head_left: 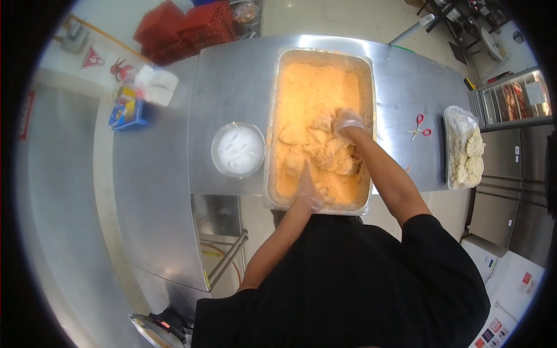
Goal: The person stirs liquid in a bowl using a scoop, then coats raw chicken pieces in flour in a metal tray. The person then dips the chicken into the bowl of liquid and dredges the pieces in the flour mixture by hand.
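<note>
A deep metal tray (372,174) holds orange breading flour (319,81) and several lumpy coated pieces (346,164) that look like breaded meat. My left hand (308,188), in a clear plastic glove, reaches into the near part of the tray beside a coated piece. Its fingers are sunk in the flour and mostly hidden. My right hand (348,120), gloved too, is at the tray's right side with its fingers curled down against the coated pieces. What it grips blends into the flour.
Left of the tray stands a round bowl (238,149) of whitish liquid with pale pieces. Red-handled scissors (419,129) lie to the right, before a plastic-lined tray of pale crumbly lumps (467,156). A blue basket (129,114) and white packets (156,85) sit far left; red crates (183,29) stand behind.
</note>
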`<action>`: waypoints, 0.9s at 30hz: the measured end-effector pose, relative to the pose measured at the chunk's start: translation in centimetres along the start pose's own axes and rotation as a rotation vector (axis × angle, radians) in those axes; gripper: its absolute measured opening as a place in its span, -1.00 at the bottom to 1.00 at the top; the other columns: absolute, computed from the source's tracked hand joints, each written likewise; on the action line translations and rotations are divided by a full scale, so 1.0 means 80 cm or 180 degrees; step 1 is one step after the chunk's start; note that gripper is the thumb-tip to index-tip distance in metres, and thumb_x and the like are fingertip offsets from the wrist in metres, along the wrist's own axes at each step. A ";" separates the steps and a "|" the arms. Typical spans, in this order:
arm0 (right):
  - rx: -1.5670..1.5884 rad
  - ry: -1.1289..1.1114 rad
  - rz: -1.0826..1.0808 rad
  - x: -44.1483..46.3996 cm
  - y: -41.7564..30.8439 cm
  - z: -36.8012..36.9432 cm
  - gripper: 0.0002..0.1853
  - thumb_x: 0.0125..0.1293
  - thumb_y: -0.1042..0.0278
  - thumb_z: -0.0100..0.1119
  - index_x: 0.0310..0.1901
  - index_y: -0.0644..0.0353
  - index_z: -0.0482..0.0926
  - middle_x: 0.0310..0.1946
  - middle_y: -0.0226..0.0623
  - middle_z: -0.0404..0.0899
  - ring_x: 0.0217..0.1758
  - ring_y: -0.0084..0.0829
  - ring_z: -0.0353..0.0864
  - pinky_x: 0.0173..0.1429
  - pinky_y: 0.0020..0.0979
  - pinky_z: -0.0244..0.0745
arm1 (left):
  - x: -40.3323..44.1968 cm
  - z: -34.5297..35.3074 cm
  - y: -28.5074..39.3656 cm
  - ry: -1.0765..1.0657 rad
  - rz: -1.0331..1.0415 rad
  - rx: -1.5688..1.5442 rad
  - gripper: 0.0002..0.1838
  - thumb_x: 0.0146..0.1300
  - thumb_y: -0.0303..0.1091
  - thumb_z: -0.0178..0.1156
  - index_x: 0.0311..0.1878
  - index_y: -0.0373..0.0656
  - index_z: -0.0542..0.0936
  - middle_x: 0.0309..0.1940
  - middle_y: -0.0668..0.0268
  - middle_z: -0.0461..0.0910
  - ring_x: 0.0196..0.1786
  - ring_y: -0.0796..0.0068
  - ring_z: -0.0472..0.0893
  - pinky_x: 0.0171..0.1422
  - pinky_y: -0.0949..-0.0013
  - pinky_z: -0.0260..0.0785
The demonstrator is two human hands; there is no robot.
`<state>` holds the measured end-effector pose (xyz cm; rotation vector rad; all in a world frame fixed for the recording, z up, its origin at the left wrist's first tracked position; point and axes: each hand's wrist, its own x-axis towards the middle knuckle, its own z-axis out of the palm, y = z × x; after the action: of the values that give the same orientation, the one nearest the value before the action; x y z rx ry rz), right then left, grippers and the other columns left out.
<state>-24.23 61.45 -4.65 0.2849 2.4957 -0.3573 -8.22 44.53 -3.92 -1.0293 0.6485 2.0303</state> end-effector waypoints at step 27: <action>0.1386 -0.0177 -0.1226 -0.082 0.039 -0.023 -0.51 0.36 0.06 0.08 0.16 0.25 0.50 -0.05 -0.11 0.62 0.03 -0.25 0.56 0.18 -0.30 0.40 | 0.012 -0.077 0.007 0.0296 0.3132 0.4379 -0.22 0.10 -0.41 0.37 0.38 -0.31 0.25 0.33 0.08 0.34 0.38 0.22 0.35 0.43 0.12 0.21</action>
<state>-19.12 64.16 0.09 -0.0418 2.3881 -1.0544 -6.31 40.20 -8.05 0.1185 2.4342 1.5017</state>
